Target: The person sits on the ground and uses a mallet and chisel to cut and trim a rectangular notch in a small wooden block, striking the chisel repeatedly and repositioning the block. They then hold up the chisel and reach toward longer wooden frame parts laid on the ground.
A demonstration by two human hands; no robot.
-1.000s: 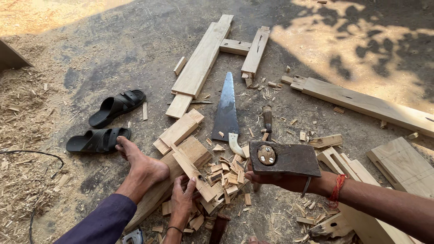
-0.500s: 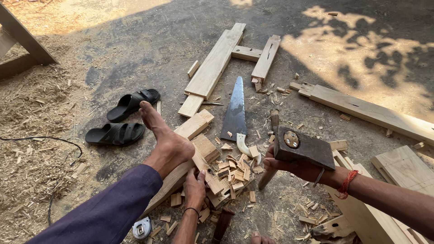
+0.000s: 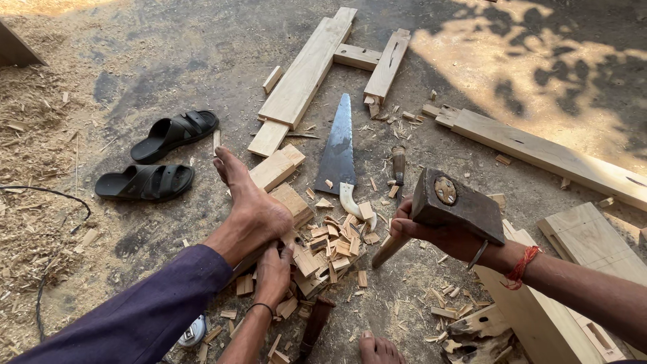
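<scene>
Seemingly, right hand (image 3: 441,232) grips wooden mallet (image 3: 455,205).

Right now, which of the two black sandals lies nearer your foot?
The nearer black sandal, lower in the view beside the foot; the other black sandal lies farther up.

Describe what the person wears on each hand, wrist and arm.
Both arms are bare, no sleeves or gloves. The left hand has a thin dark band at its wrist. The right hand has a metal bangle and a red thread band at the wrist.
</scene>
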